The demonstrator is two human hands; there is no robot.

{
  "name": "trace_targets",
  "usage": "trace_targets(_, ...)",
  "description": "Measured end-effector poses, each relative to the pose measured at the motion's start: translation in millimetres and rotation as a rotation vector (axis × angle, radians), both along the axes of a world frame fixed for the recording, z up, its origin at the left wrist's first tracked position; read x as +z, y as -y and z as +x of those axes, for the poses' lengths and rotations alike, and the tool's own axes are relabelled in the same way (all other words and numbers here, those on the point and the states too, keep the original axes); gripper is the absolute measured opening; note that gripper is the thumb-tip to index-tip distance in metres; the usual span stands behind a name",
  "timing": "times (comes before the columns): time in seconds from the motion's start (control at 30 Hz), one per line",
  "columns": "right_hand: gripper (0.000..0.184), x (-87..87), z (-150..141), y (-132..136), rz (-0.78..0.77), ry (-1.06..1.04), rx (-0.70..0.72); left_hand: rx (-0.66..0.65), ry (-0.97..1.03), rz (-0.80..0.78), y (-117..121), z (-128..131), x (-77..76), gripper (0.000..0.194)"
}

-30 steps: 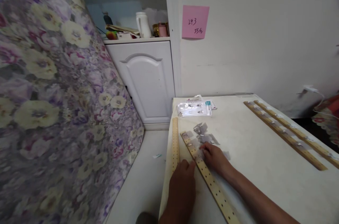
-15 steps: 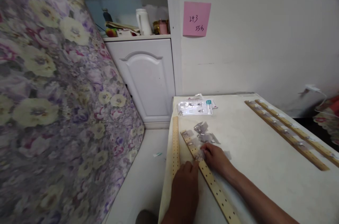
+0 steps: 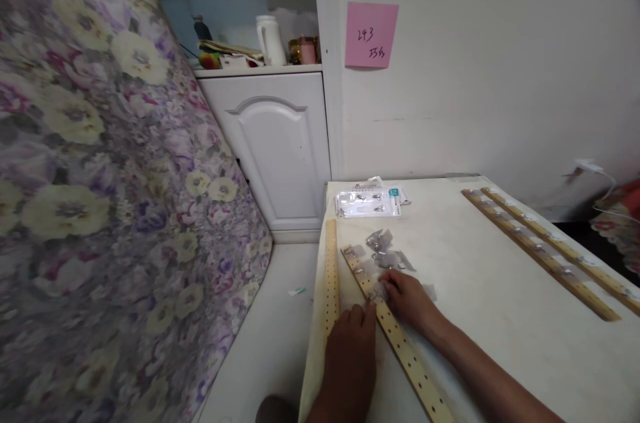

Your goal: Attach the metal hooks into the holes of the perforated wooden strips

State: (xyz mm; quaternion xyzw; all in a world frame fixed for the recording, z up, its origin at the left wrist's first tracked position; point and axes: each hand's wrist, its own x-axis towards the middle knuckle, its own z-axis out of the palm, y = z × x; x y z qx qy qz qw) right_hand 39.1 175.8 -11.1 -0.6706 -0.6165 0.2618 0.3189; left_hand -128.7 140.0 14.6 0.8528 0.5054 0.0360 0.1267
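Note:
A perforated wooden strip lies slantwise on the table, with small clear bags of metal parts across its far end. My right hand is at the strip's right edge, its fingers pinched on a small clear plastic bag that rests over the strip. From the left, my left hand reaches the strip's other edge by the same bag. Its fingers are curled and closed; what lies between thumb and forefinger is too small to make out. Several more bagged metal parts lie just beyond my right hand.
Another perforated strip runs along the table's left edge. Clear blister packaging lies at the back. Two strips carrying bagged parts lie on the right. A floral curtain hangs at the left, beside a white cabinet.
My left hand has shifted slightly right and in against the strip's edge, near the small bag. My right hand stays almost in place, with its fingers on the bag.

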Motion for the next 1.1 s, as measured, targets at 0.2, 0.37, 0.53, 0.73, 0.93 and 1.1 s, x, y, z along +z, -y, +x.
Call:
trace_targets(0.2, 0.021, 2.3, -0.1, -0.2, 0.005, 0.012, 0.007, -0.011, -0.01, 0.036, -1.0, 0.7, -2.3, 0.052)
trace_targets(0.37, 0.022, 1.6, 0.0, 0.4, 0.01, 0.03, 0.002, -0.032, -0.045, 0.081, -0.9, 2.0, -4.0, 0.05)
trace_targets(0.53, 0.022, 2.6, -1.5, 4.1, 0.039, 0.091, -0.01, -0.052, -0.072, 0.091, -1.3, 4.2, -2.3, 0.05)
trace_targets(0.73, 0.028, 6.6, -0.1, 9.3, 0.099, 0.111, -0.008, -0.057, -0.088, 0.076, -1.5, 5.7, 1.6, 0.048)
trace_targets(0.93, 0.03, 20.3, 1.1, 23.6, 0.146, 0.157, -0.003, -0.054, -0.094, 0.066, -2.1, 5.5, 1.3, 0.047)
trace_targets(1.1, 0.038, 25.5, -8.4, 41.0, 0.169, 0.252, 0.094, -0.052, -0.101, 0.055, -2.2, 6.3, 1.7, 0.045)
